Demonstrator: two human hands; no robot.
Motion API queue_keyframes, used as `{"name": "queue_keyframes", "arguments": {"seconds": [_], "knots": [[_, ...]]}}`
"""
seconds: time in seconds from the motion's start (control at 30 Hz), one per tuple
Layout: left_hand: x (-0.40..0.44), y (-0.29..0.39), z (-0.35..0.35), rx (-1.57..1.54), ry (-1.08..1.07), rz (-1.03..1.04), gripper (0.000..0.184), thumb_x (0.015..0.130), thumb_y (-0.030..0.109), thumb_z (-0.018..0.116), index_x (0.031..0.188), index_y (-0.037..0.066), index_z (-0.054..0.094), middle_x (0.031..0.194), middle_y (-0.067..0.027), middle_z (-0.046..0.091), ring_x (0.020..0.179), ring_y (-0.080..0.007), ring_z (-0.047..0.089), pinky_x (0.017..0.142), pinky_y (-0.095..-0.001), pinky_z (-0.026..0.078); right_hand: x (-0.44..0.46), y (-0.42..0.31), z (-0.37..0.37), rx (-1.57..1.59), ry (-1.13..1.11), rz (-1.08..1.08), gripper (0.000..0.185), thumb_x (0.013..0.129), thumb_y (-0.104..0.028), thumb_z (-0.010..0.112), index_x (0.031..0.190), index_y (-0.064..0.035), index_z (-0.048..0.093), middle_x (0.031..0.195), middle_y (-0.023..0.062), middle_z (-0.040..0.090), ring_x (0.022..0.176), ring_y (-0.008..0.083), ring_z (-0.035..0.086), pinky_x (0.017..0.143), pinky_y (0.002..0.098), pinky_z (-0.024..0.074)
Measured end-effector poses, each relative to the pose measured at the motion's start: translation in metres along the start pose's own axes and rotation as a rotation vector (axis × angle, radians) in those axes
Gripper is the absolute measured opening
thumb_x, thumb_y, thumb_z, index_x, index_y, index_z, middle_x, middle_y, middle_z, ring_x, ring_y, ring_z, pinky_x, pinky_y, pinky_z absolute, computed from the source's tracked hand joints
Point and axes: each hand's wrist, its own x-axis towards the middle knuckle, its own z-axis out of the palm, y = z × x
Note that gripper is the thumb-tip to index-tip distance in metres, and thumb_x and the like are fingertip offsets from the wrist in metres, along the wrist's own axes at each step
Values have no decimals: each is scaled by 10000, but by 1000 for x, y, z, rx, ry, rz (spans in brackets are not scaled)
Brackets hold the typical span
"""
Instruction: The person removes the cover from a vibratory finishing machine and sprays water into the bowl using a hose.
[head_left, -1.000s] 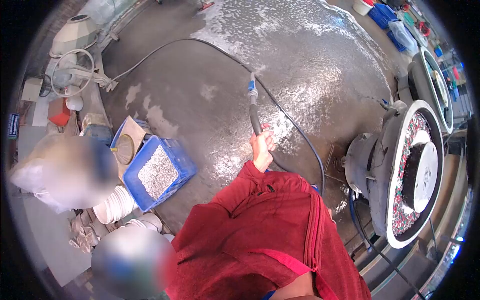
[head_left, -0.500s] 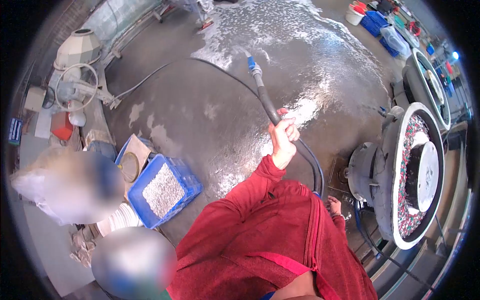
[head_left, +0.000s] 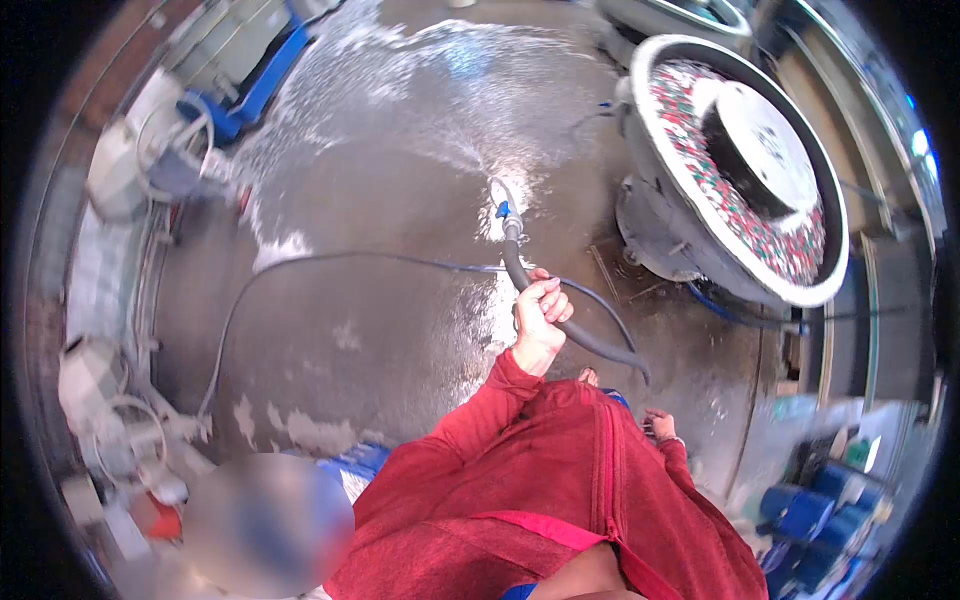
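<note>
My left hand (head_left: 543, 318) is closed around a thick dark water hose (head_left: 515, 262), held out in front of my red jacket. The hose has a grey end fitting with a blue valve lever (head_left: 503, 210), and water comes out of it onto the wet floor (head_left: 350, 190). Behind my hand the hose bends to the right and down. My right hand (head_left: 660, 424) hangs low by my right side, small in view; its fingers look loosely apart, with nothing visible in them.
To the right stands a large round tub machine (head_left: 650, 120) filled with red, green and white pieces. A thinner hose (head_left: 350, 256) loops over the floor. Machines with handwheels (head_left: 180, 140) line the left. Blue crates (head_left: 800, 510) sit at lower right, a blue bin (head_left: 360, 460) at lower left.
My view has swung right, so the tub machine sits closer to the middle and the blue bin has slid down. My left hand still grips the hose, and foamy water spreads across the floor.
</note>
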Motion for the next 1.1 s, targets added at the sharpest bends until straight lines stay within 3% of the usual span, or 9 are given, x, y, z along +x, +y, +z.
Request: {"name": "queue_keyframes", "arguments": {"seconds": [0.17, 0.37, 0.43, 0.57, 0.8, 0.9, 0.93, 1.1], "knots": [[-5, -23, 39, 288, -90, -143, 130, 771, 18, 514, 845, 110, 461, 433, 72, 259, 314, -52, 221, 333, -221, 195, 7, 81, -32, 103, 125, 61, 221, 764, -85, 520, 959, -45, 617, 780, 106, 633, 597, 193, 591, 496, 306, 480], [-29, -23, 84, 601, -151, -166, 104, 804, 16, 474, 859, 104, 491, 444, 87, 255, 316, -36, 198, 320, -208, 182, -26, 33, -55, -132, 125, 257, 209, 809, -82, 432, 946, -43, 584, 639, 80, 578, 475, 214, 560, 384, 371, 474], [-37, -24, 96, 689, -149, -171, 114, 769, 25, 520, 852, 85, 472, 443, 74, 262, 319, -40, 223, 320, -212, 194, 27, 53, -67, 135, 74, 183, 186, 801, -104, 447, 884, -45, 604, 637, 81, 586, 460, 192, 553, 375, 349, 464], [-55, -41, 123, 764, -153, -137, 110, 766, 14, 527, 848, 64, 473, 437, 64, 269, 314, -41, 223, 317, -208, 191, 63, -12, -79, 76, 60, -86, 233, 770, -88, 450, 941, -38, 600, 641, 51, 579, 453, 136, 531, 388, 292, 459], [-70, -88, 170, 824, -274, -180, 125, 770, 23, 556, 853, 45, 465, 438, 51, 281, 312, -48, 234, 315, -211, 194, 86, -66, -86, 198, -64, -186, 311, 762, -51, 446, 1056, -59, 548, 669, 45, 576, 464, 125, 527, 360, 277, 416], [-68, -112, 184, 864, -301, -214, 137, 765, 29, 564, 854, 45, 462, 443, 53, 282, 317, -48, 239, 320, -210, 201, 94, -39, -96, 148, -104, -121, 307, 776, -31, 438, 1068, -66, 524, 728, 62, 588, 487, 138, 537, 404, 293, 468], [-67, -122, 188, 873, -284, -230, 142, 761, 35, 567, 852, 48, 459, 449, 56, 282, 323, -44, 242, 325, -208, 207, 95, -23, -101, 208, -76, -90, 300, 774, -47, 414, 1042, -53, 549, 658, 52, 580, 444, 140, 527, 344, 290, 413], [-50, -164, 186, 857, -323, -293, 106, 777, 26, 526, 851, 65, 460, 447, 73, 249, 316, -40, 220, 321, -211, 186, 59, 38, -137, 135, 36, -28, 276, 770, -56, 410, 994, -57, 572, 716, 94, 608, 495, 187, 566, 403, 339, 494]]}}
